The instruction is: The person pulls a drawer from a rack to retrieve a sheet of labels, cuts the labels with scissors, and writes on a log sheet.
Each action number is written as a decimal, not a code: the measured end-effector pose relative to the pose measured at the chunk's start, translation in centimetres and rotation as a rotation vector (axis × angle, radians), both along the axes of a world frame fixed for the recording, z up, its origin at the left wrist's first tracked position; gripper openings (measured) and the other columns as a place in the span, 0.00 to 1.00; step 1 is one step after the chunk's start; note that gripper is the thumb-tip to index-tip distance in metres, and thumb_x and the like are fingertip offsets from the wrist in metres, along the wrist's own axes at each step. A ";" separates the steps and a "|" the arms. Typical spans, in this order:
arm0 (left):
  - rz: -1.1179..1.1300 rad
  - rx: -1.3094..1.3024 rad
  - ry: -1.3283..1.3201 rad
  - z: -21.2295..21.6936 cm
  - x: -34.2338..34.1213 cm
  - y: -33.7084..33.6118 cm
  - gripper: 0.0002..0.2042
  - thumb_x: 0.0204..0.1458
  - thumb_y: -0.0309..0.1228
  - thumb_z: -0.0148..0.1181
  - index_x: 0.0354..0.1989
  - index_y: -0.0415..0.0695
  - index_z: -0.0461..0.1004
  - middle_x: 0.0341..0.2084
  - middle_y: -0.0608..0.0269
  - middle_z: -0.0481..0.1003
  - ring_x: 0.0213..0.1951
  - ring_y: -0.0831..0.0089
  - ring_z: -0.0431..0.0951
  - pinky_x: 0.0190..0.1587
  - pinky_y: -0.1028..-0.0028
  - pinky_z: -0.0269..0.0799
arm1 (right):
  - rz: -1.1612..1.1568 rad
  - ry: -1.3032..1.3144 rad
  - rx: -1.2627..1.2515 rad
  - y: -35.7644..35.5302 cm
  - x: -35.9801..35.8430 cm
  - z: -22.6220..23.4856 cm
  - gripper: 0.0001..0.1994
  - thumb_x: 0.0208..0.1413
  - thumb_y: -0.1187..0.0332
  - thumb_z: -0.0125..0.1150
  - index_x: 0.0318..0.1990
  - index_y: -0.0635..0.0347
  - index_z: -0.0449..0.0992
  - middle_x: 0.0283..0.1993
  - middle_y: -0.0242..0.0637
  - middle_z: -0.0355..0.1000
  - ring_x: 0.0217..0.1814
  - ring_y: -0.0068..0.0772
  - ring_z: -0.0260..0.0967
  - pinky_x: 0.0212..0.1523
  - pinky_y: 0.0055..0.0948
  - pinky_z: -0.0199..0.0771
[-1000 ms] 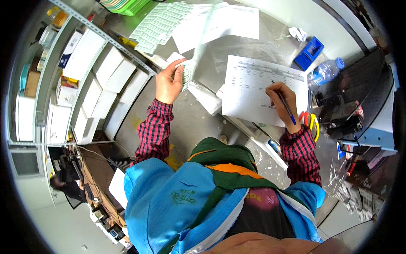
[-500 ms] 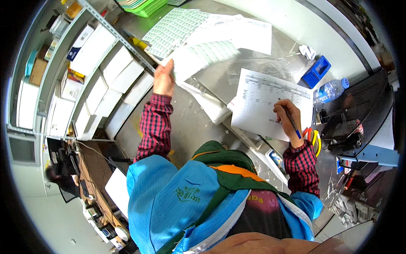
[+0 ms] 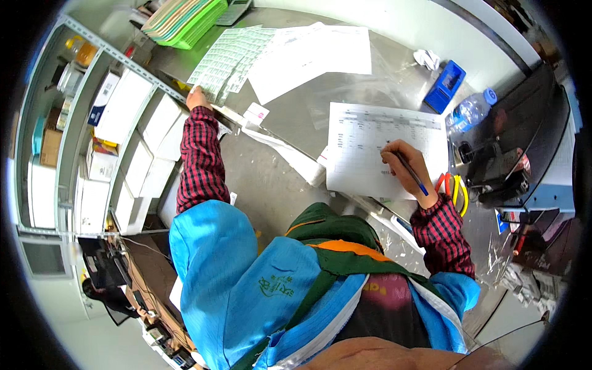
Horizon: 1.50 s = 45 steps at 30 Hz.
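Right hand (image 3: 404, 161) is closed around a dark pen (image 3: 412, 176), tip down on a printed form sheet (image 3: 377, 143) that lies flat on the grey metal surface (image 3: 296, 114), near its front edge. The hand rests on the lower right part of the sheet.

Left hand (image 3: 198, 98) is stretched far out to the person's left, fingers curled onto the near edge of a sheet of small green-white labels (image 3: 231, 57) at the surface's left end. Cannot tell if it pinches the sheet or just presses on it. Hands are well apart.

Several blank white papers (image 3: 311, 57) overlap the label sheet on its right side. A green tray (image 3: 185, 21) stacked with papers sits beyond the labels, at the far left corner.

Right of the form: blue box (image 3: 445, 85), with crumpled white paper (image 3: 427, 58) just beyond it, clear plastic bottle with blue cap (image 3: 472, 111), red and yellow handled tools (image 3: 451, 188) just beside the right wrist. A small white box (image 3: 256, 115) sits between the hands, close to the front edge.

Shelving with white cartons (image 3: 123, 108) stands to the left, below the surface level.
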State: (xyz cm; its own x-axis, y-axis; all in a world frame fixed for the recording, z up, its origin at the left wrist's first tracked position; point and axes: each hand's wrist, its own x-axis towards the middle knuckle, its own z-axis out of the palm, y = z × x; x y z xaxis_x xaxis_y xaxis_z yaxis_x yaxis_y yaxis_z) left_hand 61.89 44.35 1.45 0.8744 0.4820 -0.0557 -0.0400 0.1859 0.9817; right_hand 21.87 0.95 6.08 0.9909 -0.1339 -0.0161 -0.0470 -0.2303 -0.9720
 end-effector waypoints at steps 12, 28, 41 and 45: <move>0.263 1.146 -0.388 -1.5 -4.1 -0.6 0.32 0.43 0.34 0.68 0.57 0.35 0.65 0.57 0.40 0.62 0.61 0.48 0.59 0.63 0.58 0.54 | 0.486 -0.192 -0.042 0.9 -0.9 0.3 0.06 0.53 0.70 0.62 0.30 0.62 0.72 0.26 0.36 0.72 0.25 0.29 0.67 0.29 0.26 0.67; -0.578 0.186 0.739 -26.5 -39.3 -3.4 0.19 0.52 0.23 0.58 0.54 0.41 0.69 0.46 0.60 0.73 0.39 0.71 0.75 0.34 0.73 0.73 | 0.524 -0.190 -0.112 1.6 -1.1 -1.0 0.05 0.54 0.70 0.59 0.33 0.61 0.72 0.29 0.37 0.73 0.29 0.32 0.69 0.33 0.27 0.67; -0.886 0.238 0.912 -25.4 -41.2 -5.1 0.19 0.54 0.31 0.58 0.55 0.43 0.70 0.42 0.62 0.75 0.42 0.71 0.75 0.42 0.69 0.74 | 0.423 -0.139 0.060 4.5 -7.1 0.4 0.08 0.59 0.71 0.51 0.29 0.65 0.69 0.24 0.38 0.65 0.27 0.33 0.64 0.31 0.31 0.65; -0.869 0.248 1.052 -30.4 -43.7 -1.3 0.20 0.53 0.32 0.58 0.55 0.44 0.69 0.37 0.62 0.75 0.38 0.72 0.75 0.37 0.70 0.74 | 0.094 -0.172 0.490 7.8 -16.5 -5.7 0.16 0.64 0.68 0.39 0.24 0.62 0.67 0.25 0.34 0.65 0.26 0.25 0.63 0.28 0.26 0.64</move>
